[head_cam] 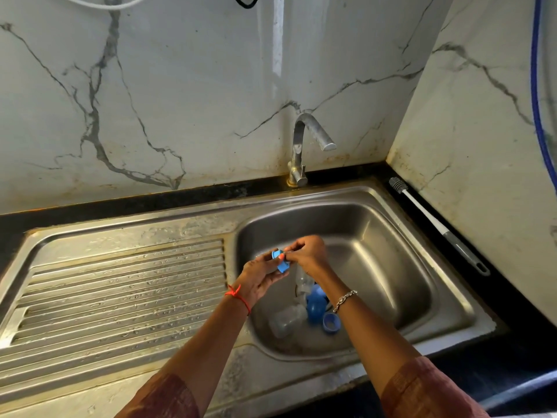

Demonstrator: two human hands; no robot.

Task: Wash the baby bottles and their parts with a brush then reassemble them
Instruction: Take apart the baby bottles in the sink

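My left hand point(261, 274) and my right hand point(307, 253) meet over the sink basin point(391, 267), both gripping a blue bottle ring point(281, 263); a clear part seems pinched at its top, too small to tell. Below them in the basin lie a clear bottle point(286, 319) on its side, a second clear bottle point(302, 282) partly hidden by my right wrist, a blue cap point(315, 306) and a blue ring point(331, 322). The bottle brush point(434, 223), white and grey, lies on the black counter right of the sink.
A steel tap point(304, 146) stands behind the basin, no water running. The ribbed drainboard point(120, 297) stretches to the left, wet with droplets. Marble walls close the back and right side. A blue hose point(539, 110) hangs at far right.
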